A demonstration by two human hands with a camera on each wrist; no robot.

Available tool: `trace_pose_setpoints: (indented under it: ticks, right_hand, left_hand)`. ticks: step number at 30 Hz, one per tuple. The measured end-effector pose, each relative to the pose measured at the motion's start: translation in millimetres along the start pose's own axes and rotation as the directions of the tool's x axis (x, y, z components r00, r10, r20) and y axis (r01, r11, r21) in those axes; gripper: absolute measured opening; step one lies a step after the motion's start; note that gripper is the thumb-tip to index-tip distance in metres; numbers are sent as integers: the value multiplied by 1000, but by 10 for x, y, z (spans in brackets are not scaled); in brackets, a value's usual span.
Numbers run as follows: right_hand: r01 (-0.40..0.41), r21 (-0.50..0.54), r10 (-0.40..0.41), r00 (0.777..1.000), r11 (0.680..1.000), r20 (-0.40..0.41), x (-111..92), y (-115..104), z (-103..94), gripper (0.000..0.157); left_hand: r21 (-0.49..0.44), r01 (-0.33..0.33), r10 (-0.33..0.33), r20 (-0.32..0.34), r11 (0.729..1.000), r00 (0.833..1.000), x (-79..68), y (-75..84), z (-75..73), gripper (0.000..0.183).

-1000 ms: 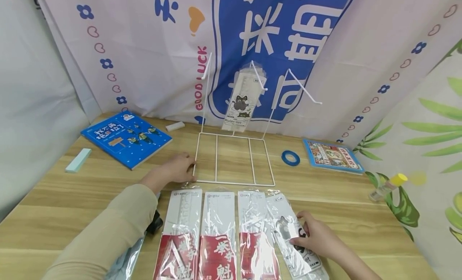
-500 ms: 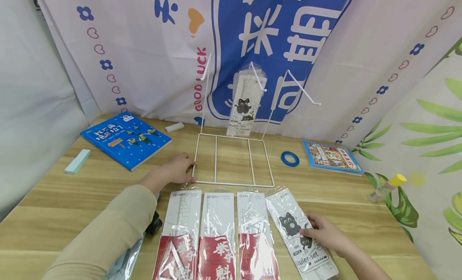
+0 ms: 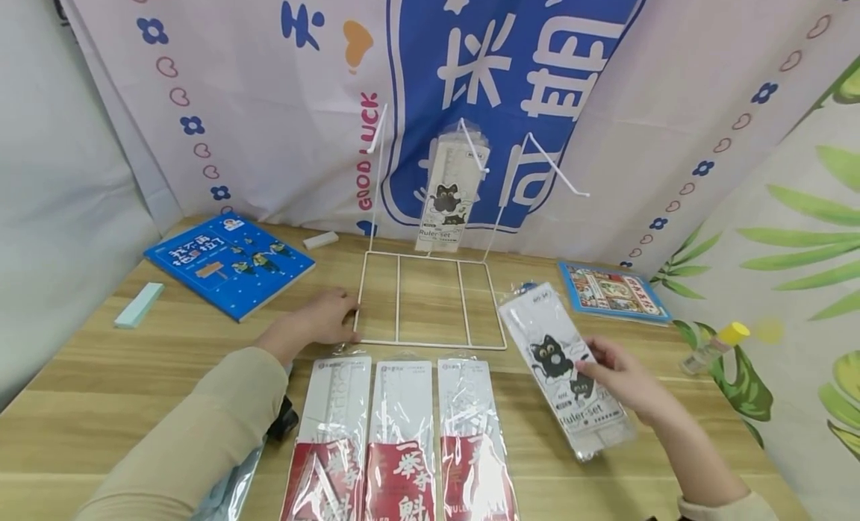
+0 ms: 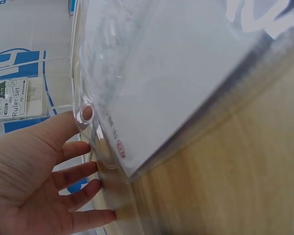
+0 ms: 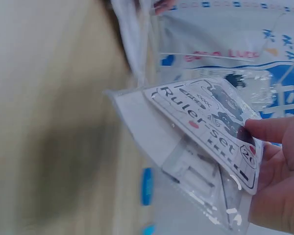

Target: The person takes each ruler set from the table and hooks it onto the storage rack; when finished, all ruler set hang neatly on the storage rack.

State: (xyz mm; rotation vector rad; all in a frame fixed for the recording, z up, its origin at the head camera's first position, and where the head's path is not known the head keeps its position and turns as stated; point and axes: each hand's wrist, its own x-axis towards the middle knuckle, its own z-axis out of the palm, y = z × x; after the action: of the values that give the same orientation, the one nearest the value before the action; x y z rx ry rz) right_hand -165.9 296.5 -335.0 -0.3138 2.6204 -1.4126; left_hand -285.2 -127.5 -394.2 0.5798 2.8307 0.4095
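My right hand [image 3: 621,379] holds a packaged ruler set [image 3: 537,323] with black cat drawings, thumb on its front. The pack is tilted, its top toward the white wire display rack [image 3: 398,301]; the right wrist view shows its lower end with clear plastic pieces inside. My left hand [image 3: 325,317] rests at the left side of the rack's base, fingers extended and spread in the left wrist view. More cat ruler sets [image 3: 449,174] hang on the rack's middle hook. Three red-and-white ruler packs [image 3: 402,416] lie in a row in front of the rack.
A blue book [image 3: 231,263], a white eraser [image 3: 320,240] and a pale green block [image 3: 139,304] lie on the left. To the right are another blue-edged book [image 3: 613,291] and a yellow-capped bottle [image 3: 715,349]. A black object [image 3: 284,419] sits beside my left sleeve.
My right hand has lifted the cat ruler set from beside the red-and-white packs and carried it up and to the right. My left hand has stayed at the rack.
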Motion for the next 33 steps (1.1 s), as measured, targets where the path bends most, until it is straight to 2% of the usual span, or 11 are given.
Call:
trace_pose_setpoints:
  ticks: [7,15,18,22,33]
  right_hand:
    - [178,-31,-180,979,984,-91,196,-488,-146,29]
    - [299,-79,-307,943,951,-129,332,-981,-233,27]
    - [305,-85,-313,941,949,-128,369,-1095,-234,28]
    - [283,-84,-292,949,955,-120,411,-1182,-218,30]
    - [253,-103,-265,956,962,-129,571,-1169,-179,30]
  left_hand:
    - [-1,-9,9,3,1000,1000,-17,-23,22,58]
    - [2,-27,27,-18,1000,999,-18,-34,41,55]
    - [1,-20,20,-15,1000,1000,-15,-26,42,56]
    - [-6,-6,6,-8,1000,1000,-12,-5,28,57]
    - [4,-4,4,-14,1000,1000,-10,12,-2,56]
